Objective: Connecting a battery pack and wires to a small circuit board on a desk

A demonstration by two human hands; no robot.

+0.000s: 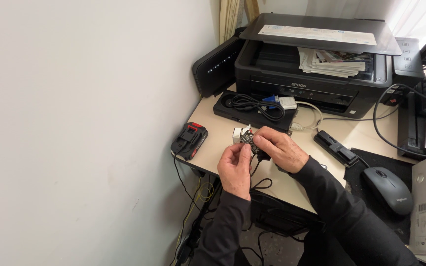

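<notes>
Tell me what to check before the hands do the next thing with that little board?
1. Both hands on the small circuit board: ok, left hand and right hand pinch it.
2. Board held over the desk: ok.
3. Black cable plugged fully into the board: cannot tell, fingers hide it.
4. Cable hangs free: ok, it loops below the hands.
5. Red and black battery pack clear of the hands: ok, lies apart.
</notes>
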